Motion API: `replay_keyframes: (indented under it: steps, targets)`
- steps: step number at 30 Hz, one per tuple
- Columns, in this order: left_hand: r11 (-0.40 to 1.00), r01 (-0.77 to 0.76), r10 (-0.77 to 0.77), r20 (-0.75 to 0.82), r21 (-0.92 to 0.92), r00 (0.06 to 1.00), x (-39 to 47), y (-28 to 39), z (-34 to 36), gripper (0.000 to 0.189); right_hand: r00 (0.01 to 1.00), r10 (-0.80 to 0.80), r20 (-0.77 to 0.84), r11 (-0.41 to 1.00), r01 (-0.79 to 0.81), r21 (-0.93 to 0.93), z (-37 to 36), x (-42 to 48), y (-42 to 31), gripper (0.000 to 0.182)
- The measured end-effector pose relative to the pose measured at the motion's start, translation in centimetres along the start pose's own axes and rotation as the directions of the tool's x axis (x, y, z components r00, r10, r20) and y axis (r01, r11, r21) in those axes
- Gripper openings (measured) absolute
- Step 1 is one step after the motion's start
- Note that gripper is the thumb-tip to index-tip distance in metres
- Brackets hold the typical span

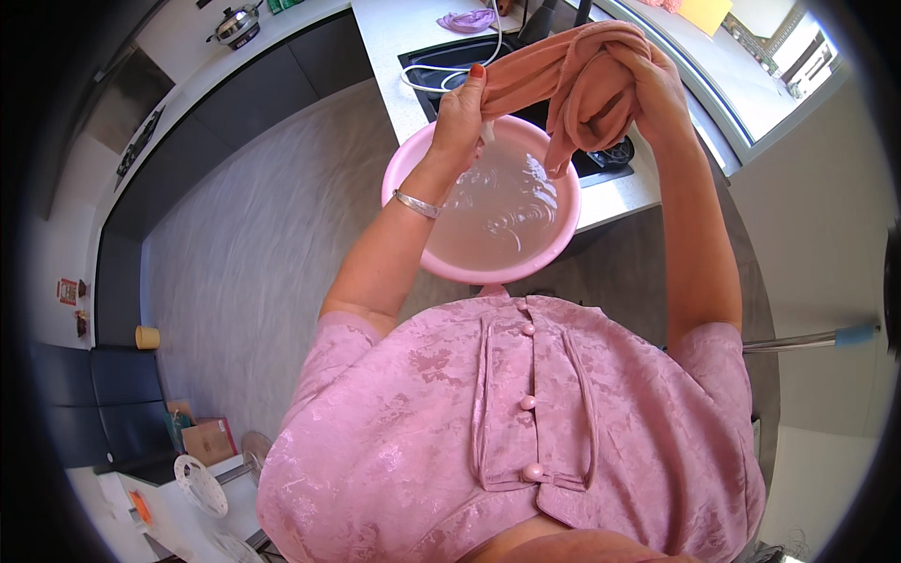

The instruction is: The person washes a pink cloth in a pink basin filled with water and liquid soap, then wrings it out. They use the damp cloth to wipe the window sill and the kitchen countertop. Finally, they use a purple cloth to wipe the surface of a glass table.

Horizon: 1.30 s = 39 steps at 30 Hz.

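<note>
A wet-looking salmon-coloured cloth (pixel 535 77) is held up between both hands. My left hand (pixel 461 116) grips its one end, thumb on top, and a bit of whitish material shows below that fist. My right hand (pixel 658 91) is closed on the bunched, folded end at the upper right. Beneath the cloth stands a round pink plastic basin (pixel 507 271) with cloudy water, whose surface shows ripples. The basin rests partly over the counter edge and the black sink. Part of the basin's far rim is hidden by the cloth and my left hand.
A black sink (pixel 429 60) with a white hose (pixel 415 68) looped over it lies behind the basin. On the white counter (pixel 383 42) is a lilac cloth (pixel 468 21). The window frame (pixel 732 137) runs along the right. A metal pot (pixel 238 24) stands on the far counter.
</note>
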<state>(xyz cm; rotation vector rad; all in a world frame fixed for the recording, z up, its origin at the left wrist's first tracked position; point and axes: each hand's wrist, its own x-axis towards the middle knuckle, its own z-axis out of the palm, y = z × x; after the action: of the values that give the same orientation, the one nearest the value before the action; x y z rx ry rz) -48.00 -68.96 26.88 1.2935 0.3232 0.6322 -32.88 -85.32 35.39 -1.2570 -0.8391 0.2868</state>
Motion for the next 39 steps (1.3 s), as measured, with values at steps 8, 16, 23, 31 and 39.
replay_keyframes:
  steps: [8, 16, 23, 31, 39]
  targets:
    - [0.990, -0.080, 0.083, 0.022, -0.119, 0.996, 1.5, -0.6, -0.2, 0.033, 1.000, 0.025, 0.005, 1.000, -0.025, 0.019, 1.9, -0.6, -1.6, 0.018]
    - [0.963, -0.029, -0.046, 0.269, 0.268, 0.962, 3.1, 0.4, 0.5, 0.051, 0.998, -0.044, -0.033, 0.995, 0.041, -0.087, -0.9, 0.4, -2.0, 0.019]
    - [0.805, -0.563, 0.379, 0.568, 0.186, 0.730, 5.2, 4.7, 9.5, 0.072, 0.988, 0.064, 0.144, 0.780, 0.041, -0.625, -1.0, -0.3, -9.1, 0.026]
    - [0.740, -0.598, 0.246, 0.704, 0.307, 0.667, 6.4, 4.7, 14.9, 0.036, 0.980, 0.071, -0.183, 0.915, -0.137, -0.379, -11.3, 0.5, -8.8, 0.039]
    - [0.954, 0.221, -0.299, 0.559, 0.203, 0.774, 7.3, -2.5, 17.4, 0.033, 0.840, -0.407, -0.359, 0.807, 0.145, -0.573, -10.8, 0.8, -10.5, 0.019]
